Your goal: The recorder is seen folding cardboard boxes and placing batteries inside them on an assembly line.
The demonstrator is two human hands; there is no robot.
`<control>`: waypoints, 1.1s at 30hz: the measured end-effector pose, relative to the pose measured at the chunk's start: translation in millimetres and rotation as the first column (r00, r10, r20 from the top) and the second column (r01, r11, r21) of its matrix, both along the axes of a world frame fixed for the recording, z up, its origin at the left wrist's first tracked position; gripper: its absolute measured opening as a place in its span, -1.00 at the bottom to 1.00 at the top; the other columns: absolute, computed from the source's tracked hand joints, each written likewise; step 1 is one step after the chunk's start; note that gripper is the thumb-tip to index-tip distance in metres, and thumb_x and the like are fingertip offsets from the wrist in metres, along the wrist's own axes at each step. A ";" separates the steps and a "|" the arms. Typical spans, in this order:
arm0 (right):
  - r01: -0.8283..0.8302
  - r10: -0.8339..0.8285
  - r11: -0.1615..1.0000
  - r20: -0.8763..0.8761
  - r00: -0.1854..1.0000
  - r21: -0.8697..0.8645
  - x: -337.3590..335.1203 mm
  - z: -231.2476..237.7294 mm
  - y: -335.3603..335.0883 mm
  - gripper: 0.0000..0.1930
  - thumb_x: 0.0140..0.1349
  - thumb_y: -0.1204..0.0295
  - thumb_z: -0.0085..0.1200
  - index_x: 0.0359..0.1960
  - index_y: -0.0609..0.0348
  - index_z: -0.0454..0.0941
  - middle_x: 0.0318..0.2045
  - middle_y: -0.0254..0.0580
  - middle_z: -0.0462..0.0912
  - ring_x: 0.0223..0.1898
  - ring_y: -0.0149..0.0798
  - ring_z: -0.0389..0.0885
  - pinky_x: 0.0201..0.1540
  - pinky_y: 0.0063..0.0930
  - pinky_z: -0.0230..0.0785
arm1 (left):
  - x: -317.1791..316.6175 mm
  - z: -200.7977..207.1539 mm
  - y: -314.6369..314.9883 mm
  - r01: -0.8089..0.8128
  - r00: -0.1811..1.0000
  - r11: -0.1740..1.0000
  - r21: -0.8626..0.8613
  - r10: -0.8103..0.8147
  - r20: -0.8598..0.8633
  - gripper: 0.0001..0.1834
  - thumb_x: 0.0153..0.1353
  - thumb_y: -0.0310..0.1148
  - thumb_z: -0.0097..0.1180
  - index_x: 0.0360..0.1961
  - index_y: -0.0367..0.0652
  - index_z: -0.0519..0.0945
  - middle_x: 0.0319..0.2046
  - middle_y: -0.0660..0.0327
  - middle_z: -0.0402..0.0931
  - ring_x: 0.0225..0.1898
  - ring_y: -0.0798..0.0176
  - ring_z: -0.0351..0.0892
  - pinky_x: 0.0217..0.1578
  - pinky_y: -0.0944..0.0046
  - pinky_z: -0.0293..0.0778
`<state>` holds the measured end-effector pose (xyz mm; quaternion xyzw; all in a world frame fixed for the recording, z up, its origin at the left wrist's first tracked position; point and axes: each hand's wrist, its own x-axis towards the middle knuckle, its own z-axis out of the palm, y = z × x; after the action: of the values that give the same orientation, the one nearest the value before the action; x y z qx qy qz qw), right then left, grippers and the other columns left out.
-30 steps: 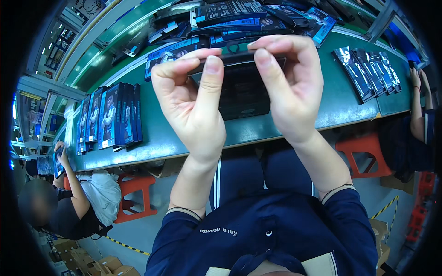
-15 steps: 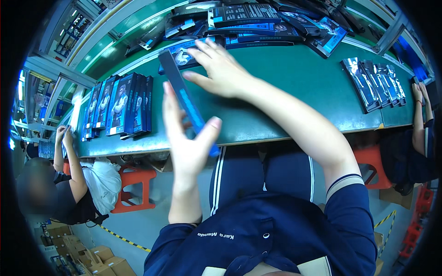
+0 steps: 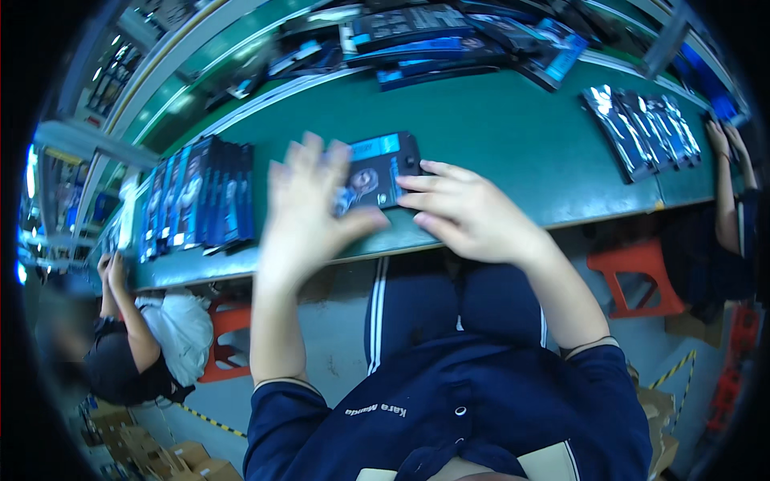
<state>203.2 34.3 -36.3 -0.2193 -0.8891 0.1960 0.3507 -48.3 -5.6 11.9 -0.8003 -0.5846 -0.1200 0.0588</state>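
Past the left end of the green workbench, a seated co-worker in a dark top holds both hands close together by the workbench's edge; I cannot tell what is in them. On the workbench's left part stands a close-packed row of dark blue printed boxes, leaning on one another, and an orange-red stool is below the workbench's front edge there.

My left hand is over the workbench's front half, fingers spread wide and blurred, thumb pointing right. It covers the left end of a flat retail box; I cannot tell whether it touches. The box lies face up on the workbench between my hands, near the front edge: blackish, with a bright blue band along its far side, a printed figure in the middle, blue lettering toward the right and a plain dark right end with a small round dark spot. My right hand has its fingers stretched out and slightly apart, tips at that right end, not wrapped around it.

Along the workbench's back, a jumbled pile of similar boxes is heaped. On the workbench's right part, glossy black-and-silver packs lie overlapping in a row.
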 end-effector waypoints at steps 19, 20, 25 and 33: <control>0.565 -0.975 0.223 -0.181 0.131 -0.795 198.3 -0.7 -68.3 -0.27 0.17 0.43 0.33 0.31 0.38 0.21 0.02 0.05 0.54 -0.15 -0.24 0.69 -0.33 -0.49 0.64 | 80.8 4.7 25.2 0.322 0.940 0.901 -0.290 -0.268 0.212 -0.24 0.04 0.12 0.30 0.28 0.16 0.44 0.36 -0.39 0.08 0.41 -0.37 0.06 0.38 -0.08 0.09; 0.630 -0.966 0.258 -0.198 0.166 -0.732 193.7 3.3 -74.5 -0.28 0.19 0.49 0.28 0.35 0.36 0.19 -0.05 -0.01 0.60 -0.26 -0.31 0.71 -0.48 -0.65 0.59 | 84.8 5.3 22.3 0.285 0.948 0.911 -0.299 -0.222 0.228 -0.21 0.01 0.13 0.31 0.29 0.17 0.42 0.37 -0.39 0.06 0.43 -0.35 0.01 0.39 -0.08 0.07; 0.557 -0.761 0.637 -0.549 0.345 -0.532 107.9 47.9 -70.0 -0.28 0.15 0.65 0.25 0.37 0.33 0.21 0.04 -0.09 0.56 -0.22 -0.47 0.64 -0.47 -0.69 0.58 | 115.0 5.6 2.6 0.305 0.942 0.941 -0.149 -0.275 0.191 -0.16 -0.23 -0.11 0.38 0.16 -0.16 0.45 0.11 -0.27 0.31 0.17 -0.32 0.33 0.23 -0.15 0.24; -0.197 -0.755 0.498 -0.534 0.380 -0.844 89.9 28.7 -49.3 -0.33 0.20 0.55 0.23 0.36 0.28 0.25 -0.25 -0.18 0.66 -0.47 -0.50 0.60 -0.64 -0.67 0.31 | 88.1 31.1 -6.6 0.335 0.665 0.898 0.286 -0.441 0.603 0.18 -0.41 -0.23 0.54 0.30 -0.20 0.12 0.16 0.04 0.17 0.11 0.07 0.35 0.17 0.16 0.27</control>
<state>293.2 -15.0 -7.6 -0.3901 -0.2999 0.5866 0.6432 39.7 -12.2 43.0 -0.8060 -0.3722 -0.4454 -0.1160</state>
